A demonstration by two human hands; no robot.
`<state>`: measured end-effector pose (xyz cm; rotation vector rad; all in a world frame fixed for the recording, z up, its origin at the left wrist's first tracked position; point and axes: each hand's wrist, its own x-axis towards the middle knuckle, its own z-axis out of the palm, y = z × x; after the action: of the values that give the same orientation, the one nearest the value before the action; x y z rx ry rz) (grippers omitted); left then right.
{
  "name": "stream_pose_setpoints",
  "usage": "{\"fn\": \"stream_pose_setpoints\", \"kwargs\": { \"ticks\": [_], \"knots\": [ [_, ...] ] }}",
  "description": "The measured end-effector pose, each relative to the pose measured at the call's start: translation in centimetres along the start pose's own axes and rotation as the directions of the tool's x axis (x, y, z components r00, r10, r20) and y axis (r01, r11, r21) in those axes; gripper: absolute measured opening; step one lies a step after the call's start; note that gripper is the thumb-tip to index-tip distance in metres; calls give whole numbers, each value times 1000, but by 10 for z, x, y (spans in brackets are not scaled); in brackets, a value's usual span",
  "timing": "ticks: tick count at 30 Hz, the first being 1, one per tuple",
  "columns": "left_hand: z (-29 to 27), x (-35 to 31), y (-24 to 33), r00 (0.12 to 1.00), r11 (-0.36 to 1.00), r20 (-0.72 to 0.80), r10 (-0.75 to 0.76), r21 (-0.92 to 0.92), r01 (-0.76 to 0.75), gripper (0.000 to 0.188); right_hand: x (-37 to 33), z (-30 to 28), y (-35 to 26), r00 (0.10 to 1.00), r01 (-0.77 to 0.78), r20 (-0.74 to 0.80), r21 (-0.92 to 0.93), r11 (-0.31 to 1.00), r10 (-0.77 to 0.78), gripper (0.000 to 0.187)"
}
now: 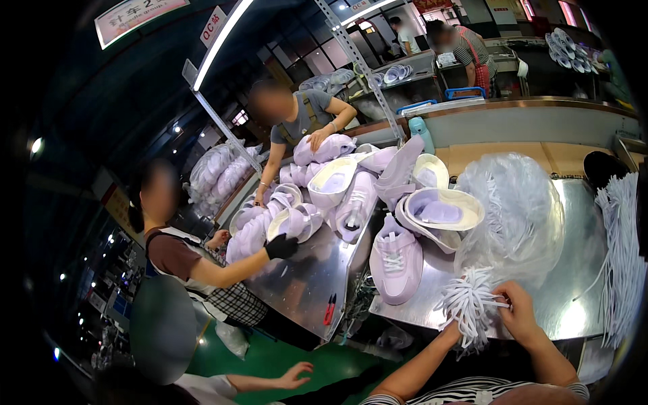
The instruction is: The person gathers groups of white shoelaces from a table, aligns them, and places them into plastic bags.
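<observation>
A looped bundle of white shoelaces (469, 297) is gripped in my left hand (452, 333), whose fingers are mostly covered by the laces. Strands spill over the top and hang below the hand. At the bundle's right side, my right hand (518, 312) is closed, pinching the end of a shoelace. Just left of the bundle, a lilac sneaker (396, 266) with white laces stands on the metal table (574, 270). Behind it, more lilac shoes are piled up, one tipped over with its pale inside showing (442, 208).
A clear plastic bag (513, 209) of white laces lies beyond my hands. Long white laces (617, 263) hang at the far right. Red-handled snips (329, 310) lie on the left table. Two co-workers handle shoes there; another person's hand (295, 376) reaches in below. A teal bottle (422, 133) stands behind.
</observation>
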<state>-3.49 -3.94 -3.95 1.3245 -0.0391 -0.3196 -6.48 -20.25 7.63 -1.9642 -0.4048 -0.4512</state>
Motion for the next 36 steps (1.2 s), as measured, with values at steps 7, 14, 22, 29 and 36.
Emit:
{"fn": "stream_pose_setpoints", "kwargs": {
  "ticks": [7, 14, 22, 29, 36],
  "knots": [
    [0, 0, 2, 1000, 1000, -13, 0, -23, -1, 25, 8, -17, -7, 985, -167, 64, 149, 975, 159, 16],
    [-13, 19, 33, 997, 998, -29, 68, 15, -68, 26, 3, -17, -31, 652, -757, 626, 519, 397, 427, 20],
    [8, 20, 57, 999, 983, 0, -37, -182, 37, 28, -12, -27, -22, 536, -825, 842, 508, 248, 59, 22],
    [29, 12, 77, 992, 936, 2, -122, -332, 116, 29, 21, -21, -19, 894, -419, 444, 771, 481, 67, 23],
    [9, 16, 57, 992, 937, 33, -124, -325, 128, 33, 17, -15, -24, 895, -447, 362, 725, 524, 262, 14]
  ]
}}
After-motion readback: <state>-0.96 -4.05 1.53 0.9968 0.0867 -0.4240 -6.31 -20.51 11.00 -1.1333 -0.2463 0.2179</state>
